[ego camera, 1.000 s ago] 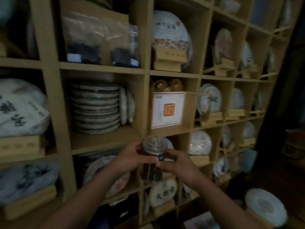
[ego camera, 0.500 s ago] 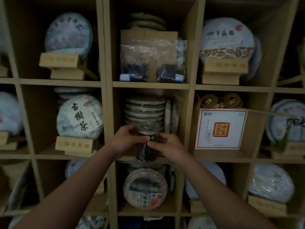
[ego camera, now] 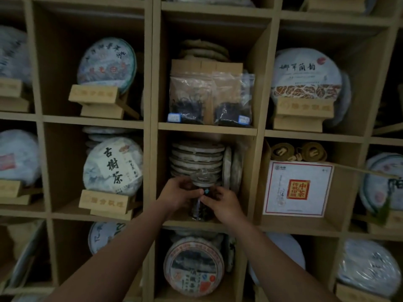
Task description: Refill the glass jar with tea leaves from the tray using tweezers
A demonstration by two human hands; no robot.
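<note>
The glass jar (ego camera: 200,198) stands upright between both hands, its long axis vertical, glass lid (ego camera: 204,177) with its knob pointing up and dark tea leaves visible through the lower wall. It sits at the front of a shelf compartment; whether its base rests on the shelf board (ego camera: 209,224) or hovers just above it cannot be told. The left hand (ego camera: 177,194) is curled closed around the jar's left side just under the lid; the right hand (ego camera: 223,203) is partly closed, fingertips pinching the jar's front and right side.

Just behind the hands lies a stack of wrapped tea cakes (ego camera: 197,156); two more cakes (ego camera: 233,166) stand on edge beyond the right hand.

The risks, as I judge them: the lid seems only to sit on the mouth, so tilting the jar could let it slide off; smooth glass may slip; a push backwards could knock the stack. No tray or tweezers are in view.
</note>
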